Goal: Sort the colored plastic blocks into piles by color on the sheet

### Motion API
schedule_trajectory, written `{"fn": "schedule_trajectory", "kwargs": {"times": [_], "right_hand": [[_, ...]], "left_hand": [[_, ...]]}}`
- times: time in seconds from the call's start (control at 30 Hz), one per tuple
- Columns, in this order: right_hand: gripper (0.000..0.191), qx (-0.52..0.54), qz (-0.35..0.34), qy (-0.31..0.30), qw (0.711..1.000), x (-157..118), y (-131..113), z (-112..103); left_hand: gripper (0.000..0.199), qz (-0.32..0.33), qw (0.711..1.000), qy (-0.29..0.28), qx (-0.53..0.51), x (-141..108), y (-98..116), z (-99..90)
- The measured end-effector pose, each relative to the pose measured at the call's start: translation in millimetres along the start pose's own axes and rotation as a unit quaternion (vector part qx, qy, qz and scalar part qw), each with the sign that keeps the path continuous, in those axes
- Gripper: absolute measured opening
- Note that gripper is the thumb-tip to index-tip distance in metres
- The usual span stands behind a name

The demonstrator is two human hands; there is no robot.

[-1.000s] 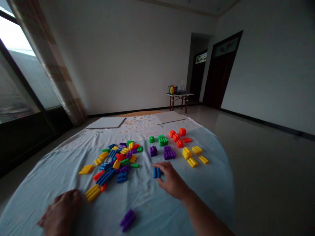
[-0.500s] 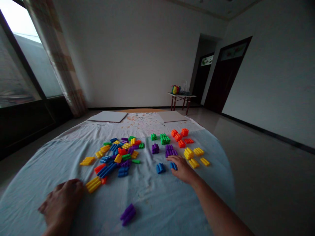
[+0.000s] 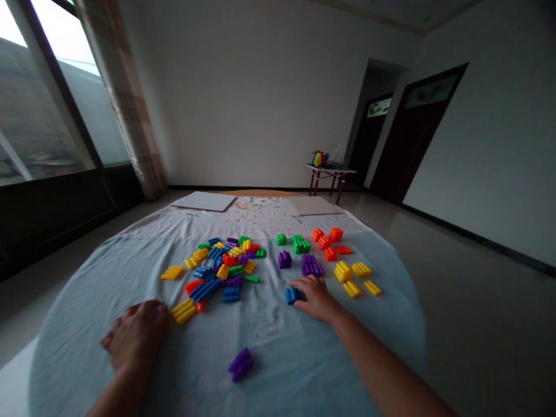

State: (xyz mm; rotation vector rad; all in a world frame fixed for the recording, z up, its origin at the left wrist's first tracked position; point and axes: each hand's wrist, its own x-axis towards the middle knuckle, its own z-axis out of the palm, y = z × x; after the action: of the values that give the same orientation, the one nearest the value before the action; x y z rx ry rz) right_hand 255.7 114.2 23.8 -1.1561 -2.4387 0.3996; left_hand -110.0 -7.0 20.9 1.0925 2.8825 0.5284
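My right hand [image 3: 316, 298] is over the cloth with thumb and fingers closed round blue blocks [image 3: 292, 295]; the fingers partly hide them. Just behind it sit purple blocks [image 3: 311, 266], with another purple bundle [image 3: 285, 259] to their left. My left hand [image 3: 138, 333] lies palm down on the cloth, fingers loosely spread and nothing seen in it. Beside its fingertips are yellow blocks [image 3: 184, 311], at the near edge of a mixed pile [image 3: 223, 269]. A purple piece [image 3: 241, 364] lies alone near the front.
Green blocks [image 3: 301, 244], orange blocks [image 3: 324, 240] and yellow blocks [image 3: 343, 271] stand in colour groups at the right. Two flat boards, one white [image 3: 205, 201] and one beige [image 3: 315, 205], lie at the far side of the cloth-covered round table [image 3: 195, 370].
My right hand has moved left, bringing the right blue piece up to the other one. The whole view has shifted, so the table appears further right. My left hand still rests on the cloth.
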Motion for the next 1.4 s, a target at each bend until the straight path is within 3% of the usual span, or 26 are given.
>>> {"fn": "schedule_trajectory", "kwargs": {"times": [0.1, 0.2, 0.37, 0.5, 0.8, 0.93, 1.07, 1.2, 1.3, 1.4], "right_hand": [[0.036, 0.042, -0.02, 0.051, 0.998, -1.0, -12.2, -2.5], [0.029, 0.096, -0.068, 0.049, 0.992, 0.6, -36.1, 4.9], [0.028, 0.136, -0.123, -0.014, 0.983, 16.3, -79.2, 41.2], [0.037, 0.102, -0.137, 0.003, 0.985, 39.4, -98.6, 68.8], [0.031, 0.011, -0.006, 0.004, 1.0, 69.3, -129.2, 85.6], [0.027, 0.019, -0.025, 0.002, 1.0, 68.1, -127.4, 78.7], [0.037, 0.045, -0.086, 0.022, 0.995, 48.6, -107.3, 59.0], [0.044, 0.058, -0.125, -0.029, 0.99, 22.0, -85.0, 49.0], [0.043, 0.047, -0.113, -0.067, 0.99, 11.0, -78.9, 51.3], [0.042, 0.036, -0.077, -0.057, 0.995, 9.1, -80.3, 51.0]], "left_hand": [[0.051, 0.009, 1.0, 0.004, -0.01, -4.4, 2.7, -3.5], [0.049, 0.005, 1.0, 0.015, 0.001, -6.7, 3.6, -2.9], [0.049, 0.012, 0.999, 0.027, 0.02, -9.1, 4.8, -0.9], [0.049, 0.014, 0.999, 0.031, 0.021, -10.5, 6.1, -1.8], [0.051, 0.016, 0.999, 0.021, 0.022, -5.9, 0.5, 1.7], [0.052, 0.016, 1.0, 0.018, 0.018, -5.0, 0.1, 2.0], [0.052, 0.02, 1.0, 0.018, 0.01, -5.5, 0.2, 1.3], [0.053, 0.027, 0.999, 0.021, 0.01, -5.0, -2.2, 1.5], [0.053, 0.022, 1.0, 0.017, 0.009, -4.6, -2.0, 1.3], [0.052, 0.019, 1.0, 0.015, 0.014, -5.5, 0.4, 0.0]]}}
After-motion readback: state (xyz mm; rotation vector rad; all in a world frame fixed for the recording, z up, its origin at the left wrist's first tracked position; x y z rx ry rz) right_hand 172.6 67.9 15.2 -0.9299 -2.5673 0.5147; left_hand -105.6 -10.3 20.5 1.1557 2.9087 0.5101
